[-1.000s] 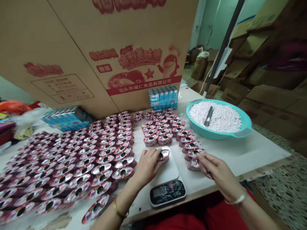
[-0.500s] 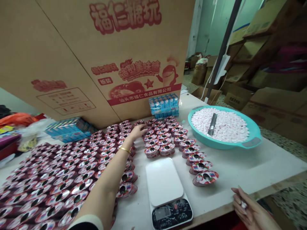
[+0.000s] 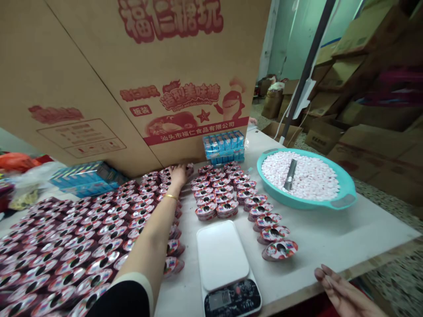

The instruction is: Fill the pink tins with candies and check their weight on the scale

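My left hand (image 3: 179,174) reaches over to the back rows of oval containers, its fingers bent down over an oval container whose body is mostly hidden by the hand. These red-and-white containers (image 3: 108,247) have a dark round hole in the top and stand upright in dense rows on the left. A smaller group of the same containers (image 3: 227,208) is right of the hand. At the lower right edge my right hand (image 3: 345,293) is partly cut off, fingers stretched out near the table edge. Nothing shows between its fingertips; its palm is hidden.
A kitchen scale (image 3: 223,257) lies in front. To the right, a turquoise basin (image 3: 340,202) holds white-pink candies (image 3: 313,176) and a metal scoop (image 3: 291,175). Blue wrapped packs (image 3: 224,147) stand against a large cardboard box (image 3: 185,61). A dark pole (image 3: 309,64) rises behind.
My left hand has moved left from the middle group to the rear of the left rows. White bits seen at my right hand earlier are out of sight. The view has shifted slightly.
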The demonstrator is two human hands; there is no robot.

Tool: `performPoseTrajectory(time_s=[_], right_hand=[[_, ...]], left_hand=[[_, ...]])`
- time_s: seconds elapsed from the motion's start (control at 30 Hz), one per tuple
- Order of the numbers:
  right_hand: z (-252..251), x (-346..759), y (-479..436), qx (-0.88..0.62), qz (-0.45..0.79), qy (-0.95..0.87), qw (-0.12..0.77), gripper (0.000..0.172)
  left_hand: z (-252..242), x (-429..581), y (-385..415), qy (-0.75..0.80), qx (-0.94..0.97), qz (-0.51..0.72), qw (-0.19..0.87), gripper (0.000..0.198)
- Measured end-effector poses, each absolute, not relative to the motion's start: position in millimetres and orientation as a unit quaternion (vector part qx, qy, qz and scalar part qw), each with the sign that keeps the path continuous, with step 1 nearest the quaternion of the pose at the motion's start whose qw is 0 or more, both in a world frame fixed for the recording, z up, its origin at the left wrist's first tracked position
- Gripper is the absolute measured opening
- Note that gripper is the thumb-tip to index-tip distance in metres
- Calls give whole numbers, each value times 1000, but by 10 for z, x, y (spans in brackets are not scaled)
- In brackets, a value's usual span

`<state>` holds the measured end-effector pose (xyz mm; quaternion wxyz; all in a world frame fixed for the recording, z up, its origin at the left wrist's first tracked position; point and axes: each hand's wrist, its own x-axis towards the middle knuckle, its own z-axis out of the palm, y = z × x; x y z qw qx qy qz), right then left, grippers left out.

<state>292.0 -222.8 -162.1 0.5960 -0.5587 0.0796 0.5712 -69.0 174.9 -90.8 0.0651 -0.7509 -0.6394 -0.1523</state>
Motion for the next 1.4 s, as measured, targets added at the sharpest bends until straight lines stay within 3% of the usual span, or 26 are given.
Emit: performPoseTrajectory(time_s=[0.17, 0.4, 0.53, 0.7, 0.83, 0.93, 1.07, 1.23, 1.4], right_hand=[[-1380, 2852, -2260, -563, 562, 5, 606, 36], [-1209, 2508, -2087, -528, 649, -185, 516, 38], [-1144, 2410, -2075, -526, 656, -281, 463, 44], [-1113, 2343, -2040, -536, 631, -360, 429, 45], [-1031, 2249, -1863, -530, 616, -448, 374, 44], [-921, 2130, -1665, -518, 600, -497, 354, 41], [-782, 1929, -1417, -512, 549, -573, 329, 29], [-712, 1696, -1176, -533, 384, -697, 287, 7], [-725, 1537, -1034, -528, 263, -779, 212, 8]], left_hand=[[-537, -777, 1014, -551, -798, -238, 61, 42], [-761, -395, -665, -376, -914, -135, -68, 34], [-1062, -244, -974, -380, -911, -135, -83, 35], [-1149, -411, -1246, -431, -863, -249, -89, 47], [-1305, -704, -1649, -494, -788, -351, -106, 25], [-1598, -912, -1900, -529, -759, -363, -114, 17], [-1994, -1048, -2067, -563, -739, -349, -125, 19], [-2149, -1059, -2085, -573, -746, -325, -95, 21], [-2139, -1086, -2082, -562, -752, -331, -100, 19]])
